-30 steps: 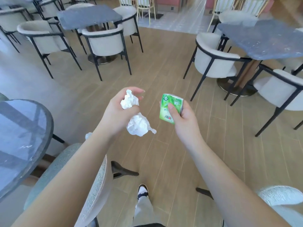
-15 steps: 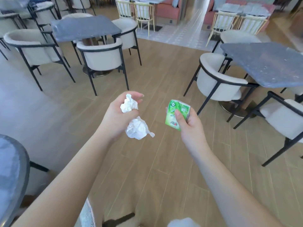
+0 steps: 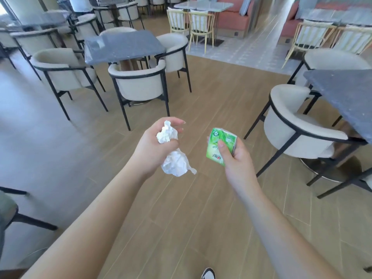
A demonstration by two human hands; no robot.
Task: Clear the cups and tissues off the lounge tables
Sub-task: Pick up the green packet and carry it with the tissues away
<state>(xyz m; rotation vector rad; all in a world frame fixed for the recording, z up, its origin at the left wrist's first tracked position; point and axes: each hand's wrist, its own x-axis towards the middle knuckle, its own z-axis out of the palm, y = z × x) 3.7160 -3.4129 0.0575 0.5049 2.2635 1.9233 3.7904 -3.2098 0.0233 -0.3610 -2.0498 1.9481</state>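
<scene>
My left hand (image 3: 153, 147) grips crumpled white tissues (image 3: 175, 163); one wad sticks out above the fingers and a larger wad hangs below the palm. My right hand (image 3: 235, 158) holds a small green tissue pack (image 3: 218, 146), thumb across its front. Both hands are raised over the wooden floor in the middle of the view, a short gap between them.
A dark square table (image 3: 122, 46) ringed by cream armchairs (image 3: 138, 85) stands ahead on the left. Another dark table (image 3: 346, 95) with an armchair (image 3: 298, 127) is on the right. Wooden floor (image 3: 211, 93) runs between them. Yellow chairs (image 3: 191, 23) and pink sofas stand further back.
The view has moved forward across the floor and tilted up; the round table at the left has left the view. Both hands keep the same hold on the tissues and the pack.
</scene>
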